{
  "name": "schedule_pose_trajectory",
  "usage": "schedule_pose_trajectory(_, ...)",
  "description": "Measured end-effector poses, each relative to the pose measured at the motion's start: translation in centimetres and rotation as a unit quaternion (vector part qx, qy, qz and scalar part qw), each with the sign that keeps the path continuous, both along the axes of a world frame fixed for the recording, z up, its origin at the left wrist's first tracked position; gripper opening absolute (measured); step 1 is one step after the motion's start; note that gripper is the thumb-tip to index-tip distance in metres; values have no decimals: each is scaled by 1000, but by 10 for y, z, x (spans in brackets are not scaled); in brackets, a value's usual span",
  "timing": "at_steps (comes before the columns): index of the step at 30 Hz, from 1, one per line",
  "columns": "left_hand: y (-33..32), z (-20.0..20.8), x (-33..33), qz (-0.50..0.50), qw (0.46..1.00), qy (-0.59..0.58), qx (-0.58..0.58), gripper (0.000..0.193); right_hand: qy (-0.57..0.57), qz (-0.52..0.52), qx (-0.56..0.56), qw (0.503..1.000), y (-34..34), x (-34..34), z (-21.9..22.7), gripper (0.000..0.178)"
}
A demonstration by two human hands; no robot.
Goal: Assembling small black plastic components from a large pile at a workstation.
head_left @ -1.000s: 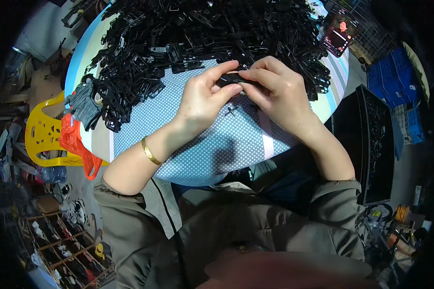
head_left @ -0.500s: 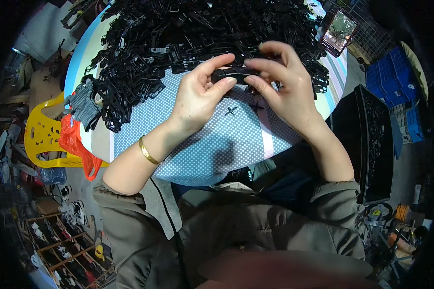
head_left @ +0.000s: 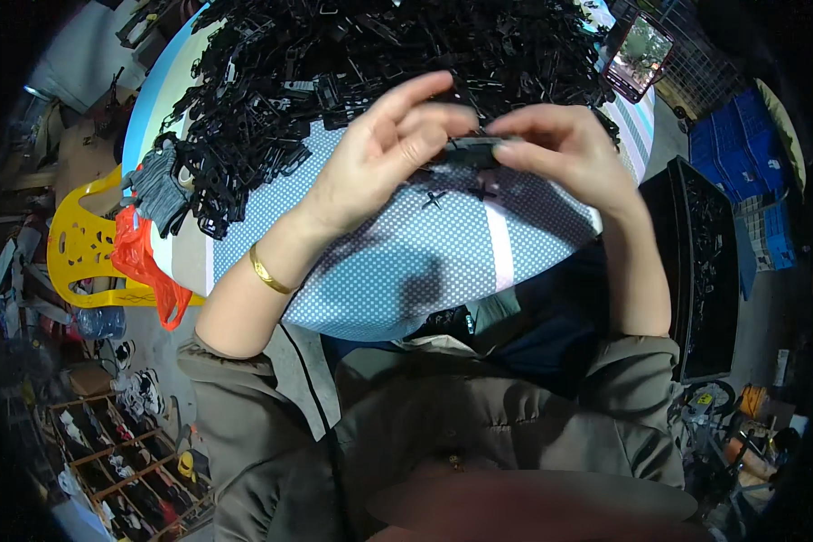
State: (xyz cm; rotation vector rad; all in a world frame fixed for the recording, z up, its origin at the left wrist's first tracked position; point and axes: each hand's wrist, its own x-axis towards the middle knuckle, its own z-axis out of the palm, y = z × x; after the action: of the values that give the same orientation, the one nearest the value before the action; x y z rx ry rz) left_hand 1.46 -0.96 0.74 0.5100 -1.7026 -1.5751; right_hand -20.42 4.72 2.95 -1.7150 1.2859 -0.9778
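Observation:
A long black plastic part [head_left: 468, 152] hangs over the near side of the table, its right end pinched between the thumb and fingers of my right hand [head_left: 574, 158]. By its left end is my left hand [head_left: 375, 154], thumb and a bent finger pressed together and another finger raised. Motion blurs those fingertips, and what sits between them cannot be made out. Just below, two small black cross-shaped pieces [head_left: 434, 200] lie on the dotted cloth [head_left: 361, 280]. Beyond both hands spreads a large heap of black plastic parts [head_left: 280, 72].
Grey gloves [head_left: 163, 185] and a red plastic bag [head_left: 143, 257] are at the table's left edge, beside a yellow chair [head_left: 81, 239]. A lit phone [head_left: 641, 56] stands at the far right. Right of the table are a black bin [head_left: 696, 271] and blue crates [head_left: 736, 144].
My left fingers have shifted at the black part's left end, one now raised. My right hand has moved slightly right, still gripping the part, which has shifted right and slightly nearer.

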Motion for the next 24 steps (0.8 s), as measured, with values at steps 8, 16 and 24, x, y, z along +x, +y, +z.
schedule_pose_trajectory(8, -35, 0, 21, 180, 908, -278, -257, 21, 219, 347, -2, 912, 15, -3, 8, 25)
schedule_pose_trajectory(16, -22, -9, 7, 7, 845, -337, -415, 27, 308, -38, -261, 914, -3, 3, -10, 20)
schedule_pose_trajectory(24, -38, -30, -12, 120, 801, -270, -520, 28, 424, 26, -300, 854, -7, 15, -22, 22)
